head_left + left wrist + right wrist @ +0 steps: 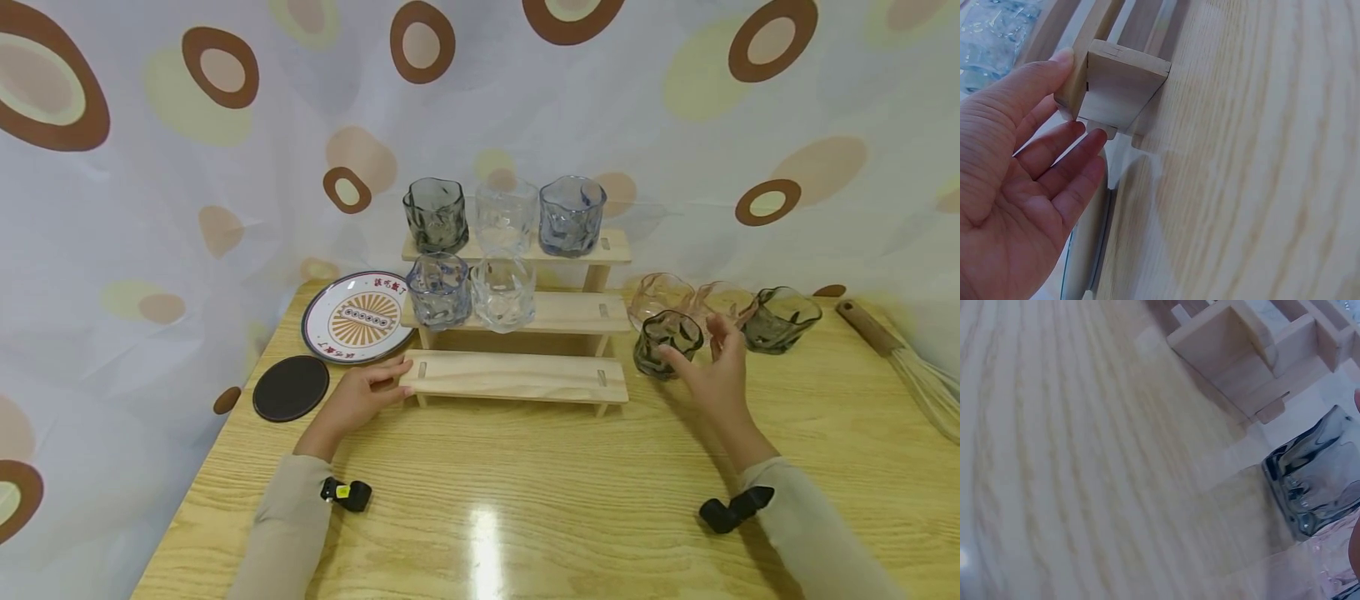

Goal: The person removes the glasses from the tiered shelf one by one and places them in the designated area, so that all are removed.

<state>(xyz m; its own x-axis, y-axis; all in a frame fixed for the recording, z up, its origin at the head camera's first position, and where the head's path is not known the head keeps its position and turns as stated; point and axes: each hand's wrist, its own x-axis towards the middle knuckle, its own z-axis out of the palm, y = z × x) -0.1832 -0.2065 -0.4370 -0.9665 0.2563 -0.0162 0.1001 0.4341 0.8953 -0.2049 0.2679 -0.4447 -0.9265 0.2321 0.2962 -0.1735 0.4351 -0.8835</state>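
The dark glass (648, 357) is located right of centre in the head view, between the thumb and the fingers of the right hand (716, 379). The thumb overlaps its front; the other fingers, curved and parted from the thumb, are at its right side. Whether they grip cannot be determined. Two pink glasses (662, 292) and a green-grey glass (783, 323) are positioned behind and to the right. At centre, the wooden rack (517, 375) carries five glasses on its upper two tiers. The left hand (358, 407) pinches the left end of its lowest tier, remaining fingers loosely extended. On the bench (465, 492), a plate (365, 319) and a black disc (291, 388) occupy the left, a whisk (870, 329) the far right.
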